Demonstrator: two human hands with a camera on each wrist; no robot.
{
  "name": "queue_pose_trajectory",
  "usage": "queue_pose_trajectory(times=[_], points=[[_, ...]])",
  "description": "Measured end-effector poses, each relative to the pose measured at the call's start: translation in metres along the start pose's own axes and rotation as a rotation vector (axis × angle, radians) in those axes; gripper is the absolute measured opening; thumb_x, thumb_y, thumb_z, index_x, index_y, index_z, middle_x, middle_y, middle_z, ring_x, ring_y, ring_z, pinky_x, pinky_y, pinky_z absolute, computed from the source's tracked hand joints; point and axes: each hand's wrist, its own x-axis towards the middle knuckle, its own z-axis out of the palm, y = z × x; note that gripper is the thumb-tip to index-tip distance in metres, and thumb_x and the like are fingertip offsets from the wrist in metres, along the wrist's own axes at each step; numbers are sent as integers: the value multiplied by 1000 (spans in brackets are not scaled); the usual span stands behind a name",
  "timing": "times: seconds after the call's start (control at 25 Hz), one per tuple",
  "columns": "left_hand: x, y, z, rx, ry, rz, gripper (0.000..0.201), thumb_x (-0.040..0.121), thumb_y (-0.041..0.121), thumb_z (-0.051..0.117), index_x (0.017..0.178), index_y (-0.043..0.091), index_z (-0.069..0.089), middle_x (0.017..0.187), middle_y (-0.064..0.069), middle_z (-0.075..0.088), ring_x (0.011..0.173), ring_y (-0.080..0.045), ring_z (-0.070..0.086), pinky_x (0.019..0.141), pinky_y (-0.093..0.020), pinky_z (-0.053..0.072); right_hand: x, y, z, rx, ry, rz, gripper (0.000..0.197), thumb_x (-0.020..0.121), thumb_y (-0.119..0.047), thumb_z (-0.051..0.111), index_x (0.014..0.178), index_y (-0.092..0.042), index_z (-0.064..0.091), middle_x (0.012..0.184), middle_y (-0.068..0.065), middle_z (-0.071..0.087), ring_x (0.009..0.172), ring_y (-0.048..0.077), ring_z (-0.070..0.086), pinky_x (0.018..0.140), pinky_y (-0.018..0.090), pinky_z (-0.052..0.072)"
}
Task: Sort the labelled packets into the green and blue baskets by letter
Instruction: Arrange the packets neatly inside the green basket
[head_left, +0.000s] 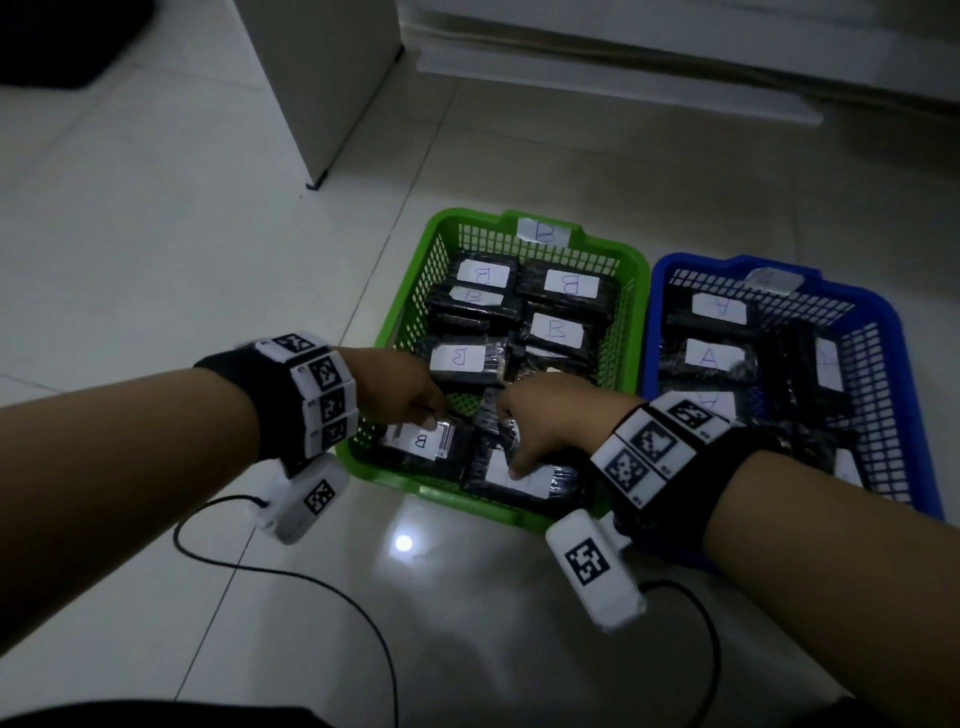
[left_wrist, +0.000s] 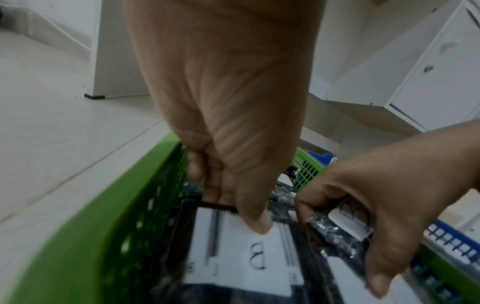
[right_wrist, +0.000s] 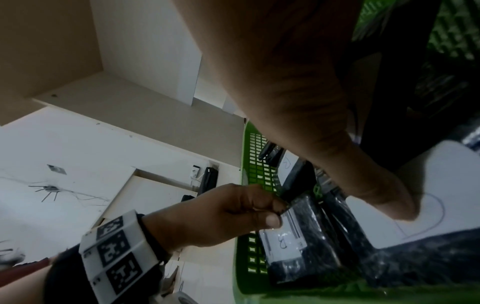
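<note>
Both hands low in the green basket (head_left: 636, 291) — left hand (head_left: 400, 387) pinches the far edge of the B packet (head_left: 421, 441) beneath it, right hand (head_left: 540, 415) grips the neighbouring B packet (head_left: 519, 475) under its fingertips — seat each flat, label up, then release.

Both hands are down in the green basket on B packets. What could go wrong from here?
1. The left hand only pinches its packet by the far edge; the slick wrap could slip.
2. The right hand grips a packet beside it, so the hands may collide.
3. The blue basket touches the green basket; a B packet could slide over.
</note>
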Motion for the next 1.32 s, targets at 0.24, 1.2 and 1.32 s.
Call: queue_pose_trajectory(times=[0.24,1.2,1.32], points=[[4,12,7,-61,79,-13,25,91,27,57,112,16,64,113,-3,64,104,-21,61,88,-30,47,1,-2,-24,416,186,-1,41,86,-37,66,118,-13,59,114,3,62,106,19,57,74,24,39],[-5,2,9,290,374,-229,46,79,49,57,118,27,46,112,4,61,108,-20,55,96,-37,30,28,-14,6,284,426,-127,36,65,-39,82,87,-21,60,93,-3,56,100,18,46,72,27,35],[4,3,5,337,371,-217,48,79,51,57,120,28,46,115,5,61,111,-21,52,97,-39,30,24,-4,8,177,394,-101,35,80,-34,70,112,-20,64,114,1,58,114,21,43,79,29,37]])
